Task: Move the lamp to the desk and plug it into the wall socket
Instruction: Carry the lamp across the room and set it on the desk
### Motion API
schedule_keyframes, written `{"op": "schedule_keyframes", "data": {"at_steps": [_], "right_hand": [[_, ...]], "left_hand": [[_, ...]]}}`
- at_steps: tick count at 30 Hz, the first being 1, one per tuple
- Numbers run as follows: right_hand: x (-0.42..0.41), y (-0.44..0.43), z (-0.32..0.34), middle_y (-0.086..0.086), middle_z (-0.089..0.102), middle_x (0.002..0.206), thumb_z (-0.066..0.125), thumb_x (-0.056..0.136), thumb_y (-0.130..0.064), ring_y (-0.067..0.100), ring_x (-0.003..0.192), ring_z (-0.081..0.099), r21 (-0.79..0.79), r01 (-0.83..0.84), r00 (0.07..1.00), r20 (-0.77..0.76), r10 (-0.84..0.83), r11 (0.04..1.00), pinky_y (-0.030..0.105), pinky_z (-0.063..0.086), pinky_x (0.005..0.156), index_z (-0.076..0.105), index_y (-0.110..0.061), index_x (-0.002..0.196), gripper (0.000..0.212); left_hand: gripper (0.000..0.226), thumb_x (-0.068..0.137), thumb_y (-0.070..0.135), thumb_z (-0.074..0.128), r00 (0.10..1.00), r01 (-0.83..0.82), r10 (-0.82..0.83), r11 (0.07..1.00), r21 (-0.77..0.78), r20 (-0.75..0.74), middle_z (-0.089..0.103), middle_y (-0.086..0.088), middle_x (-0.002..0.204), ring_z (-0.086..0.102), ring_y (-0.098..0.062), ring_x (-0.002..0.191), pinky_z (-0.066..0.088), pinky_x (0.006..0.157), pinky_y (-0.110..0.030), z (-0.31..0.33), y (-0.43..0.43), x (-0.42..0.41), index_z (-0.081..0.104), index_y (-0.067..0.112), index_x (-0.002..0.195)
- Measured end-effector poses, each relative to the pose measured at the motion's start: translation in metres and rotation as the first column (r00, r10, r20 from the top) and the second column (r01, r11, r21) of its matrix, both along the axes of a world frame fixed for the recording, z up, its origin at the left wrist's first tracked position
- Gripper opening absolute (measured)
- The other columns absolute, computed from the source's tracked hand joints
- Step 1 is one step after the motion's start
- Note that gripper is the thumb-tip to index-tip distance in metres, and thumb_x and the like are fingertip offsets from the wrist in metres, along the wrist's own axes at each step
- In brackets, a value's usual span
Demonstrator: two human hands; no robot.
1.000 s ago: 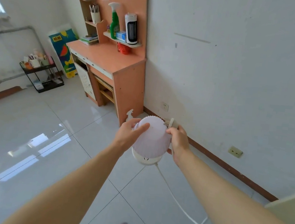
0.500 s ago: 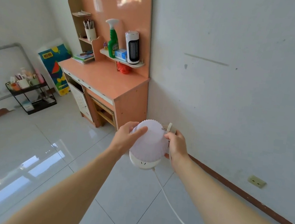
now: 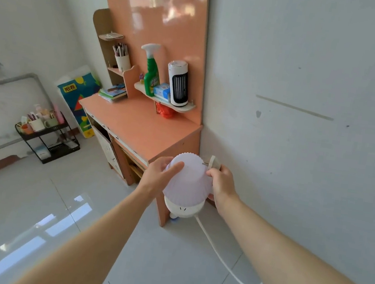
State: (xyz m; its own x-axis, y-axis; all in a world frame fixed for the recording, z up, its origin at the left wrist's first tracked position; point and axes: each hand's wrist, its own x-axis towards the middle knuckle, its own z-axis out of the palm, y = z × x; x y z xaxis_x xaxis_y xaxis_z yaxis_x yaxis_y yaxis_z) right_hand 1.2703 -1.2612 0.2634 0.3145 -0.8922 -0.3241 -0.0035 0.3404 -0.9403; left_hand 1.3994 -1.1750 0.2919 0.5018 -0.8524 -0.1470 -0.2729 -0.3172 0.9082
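Observation:
I carry a small lamp [image 3: 186, 185] with a pale fluted shade and a white round base in front of me, just off the near right corner of the orange desk [image 3: 136, 122]. My left hand [image 3: 161, 174] grips the shade's left side. My right hand [image 3: 221, 182] holds the right side together with the white plug [image 3: 212, 162]. The lamp's white cord [image 3: 219, 252] hangs in a loop down to the floor. No wall socket shows in this view.
The desk's shelf holds a green spray bottle [image 3: 151, 72], a white heater [image 3: 179, 84] and a blue box. Books [image 3: 114, 91] lie at the desk's back left. A black rack [image 3: 47, 136] stands by the far wall. The white wall runs along the right.
I have walked closer to the desk with the lamp; the desk looms larger, and the two sockets low on the wall have gone out of view.

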Motion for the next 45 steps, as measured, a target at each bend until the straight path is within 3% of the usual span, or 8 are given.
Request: {"op": "schedule_keyframes", "data": {"at_steps": [4, 7, 14, 22, 27, 33, 39, 45], "right_hand": [[0.033, -0.061, 0.009, 0.002, 0.061, 0.088, 0.044, 0.080, -0.005, 0.025, 0.090, 0.054, -0.019, -0.033, 0.999, 0.009, 0.033, 0.999, 0.036, 0.042, 0.082, 0.060, -0.025, 0.081, 0.026], [0.056, -0.094, 0.010, 0.007, 0.061, 0.096, 0.043, 0.080, -0.004, 0.025, 0.092, 0.053, -0.035, -0.046, 0.999, -0.019, 0.046, 0.998, 0.035, 0.041, 0.083, 0.061, -0.019, 0.098, 0.030], [0.118, -0.158, 0.003, 0.000, 0.052, 0.074, 0.042, 0.081, -0.002, 0.017, 0.071, 0.047, -0.002, -0.087, 0.996, -0.020, 0.087, 0.996, 0.025, 0.032, 0.059, 0.055, -0.015, 0.090, 0.021], [0.200, -0.225, -0.009, 0.013, 0.060, 0.103, 0.046, 0.080, -0.005, 0.028, 0.093, 0.054, 0.027, -0.019, 1.000, -0.016, 0.019, 0.999, 0.033, 0.041, 0.077, 0.059, -0.009, 0.114, 0.037], [0.248, -0.261, -0.011, 0.008, 0.063, 0.098, 0.046, 0.077, -0.004, 0.027, 0.095, 0.057, 0.035, 0.027, 0.999, -0.035, -0.026, 0.999, 0.041, 0.048, 0.085, 0.063, -0.025, 0.086, 0.027], [0.290, -0.293, -0.020, 0.001, 0.056, 0.075, 0.050, 0.075, -0.006, 0.023, 0.079, 0.049, 0.038, 0.080, 0.994, -0.075, -0.077, 0.996, 0.029, 0.038, 0.070, 0.058, -0.023, 0.074, 0.018], [0.314, -0.313, -0.031, -0.002, 0.060, 0.075, 0.049, 0.058, -0.020, 0.024, 0.083, 0.054, 0.067, 0.057, 0.990, -0.136, -0.048, 0.996, 0.035, 0.042, 0.078, 0.060, -0.025, 0.071, 0.018], [0.329, -0.325, -0.034, 0.003, 0.061, 0.087, 0.049, 0.060, -0.020, 0.026, 0.092, 0.055, 0.046, -0.001, 0.990, -0.139, 0.008, 0.999, 0.044, 0.047, 0.088, 0.060, -0.030, 0.072, 0.020]], "left_hand": [[0.043, 0.073, 0.053, 0.058, 0.998, -0.054, 0.054, 0.998, -0.018, -0.032, 0.067, -0.005, 0.112, 0.063, -0.026, 0.103, 0.054, 0.089, -0.047, 0.004, -0.057, 0.031, 0.062, 0.026, 0.107], [0.033, 0.083, 0.048, 0.061, 0.996, -0.079, 0.078, 0.997, -0.019, -0.039, 0.066, -0.005, 0.113, 0.062, -0.022, 0.098, 0.053, 0.079, -0.039, 0.000, -0.090, 0.053, 0.059, 0.026, 0.108], [0.041, 0.088, 0.041, 0.059, 0.991, -0.126, 0.126, 0.992, 0.008, -0.045, 0.063, -0.008, 0.116, 0.062, -0.027, 0.100, 0.053, 0.082, -0.043, -0.008, -0.154, 0.113, 0.057, 0.017, 0.120], [0.022, 0.086, 0.043, 0.060, 0.996, -0.075, 0.076, 0.997, 0.007, -0.040, 0.064, -0.002, 0.111, 0.061, -0.023, 0.097, 0.053, 0.083, -0.043, -0.020, -0.228, 0.199, 0.059, 0.030, 0.103], [0.023, 0.083, 0.046, 0.061, 0.998, -0.036, 0.038, 0.998, 0.049, -0.042, 0.066, -0.003, 0.112, 0.062, -0.027, 0.102, 0.052, 0.094, -0.051, -0.023, -0.271, 0.252, 0.059, 0.031, 0.101], [0.028, 0.082, 0.047, 0.060, 0.999, -0.008, 0.011, 0.998, 0.058, -0.042, 0.065, -0.003, 0.114, 0.060, -0.027, 0.106, 0.051, 0.094, -0.051, -0.032, -0.307, 0.298, 0.060, 0.030, 0.104], [0.020, 0.085, 0.044, 0.059, 0.996, -0.021, 0.028, 0.996, 0.087, -0.081, 0.064, -0.002, 0.114, 0.060, -0.026, 0.104, 0.052, 0.094, -0.050, -0.049, -0.326, 0.325, 0.057, 0.033, 0.102], [0.023, 0.088, 0.045, 0.055, 0.995, -0.058, 0.064, 0.995, 0.078, -0.079, 0.064, -0.002, 0.105, 0.060, -0.023, 0.096, 0.052, 0.089, -0.047, -0.058, -0.337, 0.339, 0.059, 0.029, 0.103]]}}
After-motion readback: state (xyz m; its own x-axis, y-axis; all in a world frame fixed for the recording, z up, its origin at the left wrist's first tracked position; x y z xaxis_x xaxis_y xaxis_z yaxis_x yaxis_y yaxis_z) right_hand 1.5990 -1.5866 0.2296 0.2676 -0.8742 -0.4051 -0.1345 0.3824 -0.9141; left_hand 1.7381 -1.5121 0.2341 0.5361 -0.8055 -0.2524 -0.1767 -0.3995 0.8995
